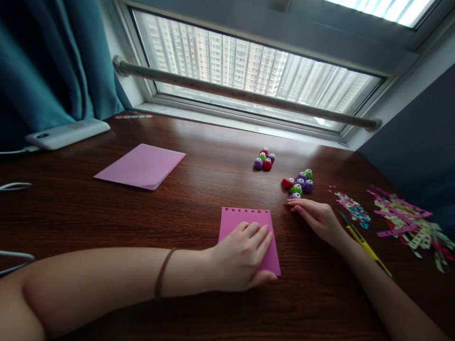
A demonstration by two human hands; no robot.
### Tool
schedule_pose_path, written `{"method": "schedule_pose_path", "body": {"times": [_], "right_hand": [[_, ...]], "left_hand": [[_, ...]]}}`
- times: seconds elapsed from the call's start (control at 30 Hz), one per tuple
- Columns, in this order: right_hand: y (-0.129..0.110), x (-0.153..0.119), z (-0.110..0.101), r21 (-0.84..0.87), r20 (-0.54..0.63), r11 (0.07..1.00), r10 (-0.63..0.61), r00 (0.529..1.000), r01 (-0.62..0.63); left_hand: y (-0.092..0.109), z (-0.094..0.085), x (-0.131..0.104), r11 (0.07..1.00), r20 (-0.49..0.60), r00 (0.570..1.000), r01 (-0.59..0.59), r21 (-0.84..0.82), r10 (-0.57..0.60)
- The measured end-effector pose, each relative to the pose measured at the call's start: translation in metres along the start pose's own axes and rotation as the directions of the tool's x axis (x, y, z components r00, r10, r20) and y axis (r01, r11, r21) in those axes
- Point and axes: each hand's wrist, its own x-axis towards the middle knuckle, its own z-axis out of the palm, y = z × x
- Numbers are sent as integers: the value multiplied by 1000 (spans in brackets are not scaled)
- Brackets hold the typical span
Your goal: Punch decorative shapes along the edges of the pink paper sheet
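Left hand (243, 258) is unclenched, probably pinning pink paper (232, 221); right hand (320, 219) is by 2 o'clock's purple craft punch (295, 195), grip's hidden tbh.

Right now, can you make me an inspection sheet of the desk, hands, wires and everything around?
Surface: brown wood-grain table.
Things at the hands: pink sheet with a row of small holes along its far edge; near group of colored pieces; far group of colored pieces.
Clutter: paper bits, paper strips and yellow-and-black tool at right; pink paper at left.
Left hand: on the pink sheet.
Right hand: fingertips by the near group; touching, can't tell.
Cables: white cable at white device.
Surroundings: blue curtain, window, bar.
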Motion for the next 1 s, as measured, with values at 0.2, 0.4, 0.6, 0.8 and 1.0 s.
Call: {"method": "schedule_pose_path", "body": {"times": [0.2,0.4,0.6,0.8,1.0], "right_hand": [[12,2,1,-93,-111,996,-28,993,18],[19,3,1,-160,-209,985,-96,973,63],[9,3,5,-199,-251,975,-150,956,101],[-4,44,22,-310,-196,937,-228,954,160],[-7,125,43,-476,-124,865,-244,962,158]], "left_hand": [[0,-1,0,999,18,1000,1,-38,-1],[-1,1,-1,998,14,1000,17,-52,-17],[-2,2,-1,997,-21,1000,20,-75,-22],[-2,3,-1,996,-49,999,17,-83,-21],[-4,2,-1,997,-98,994,34,-73,-41]]}}
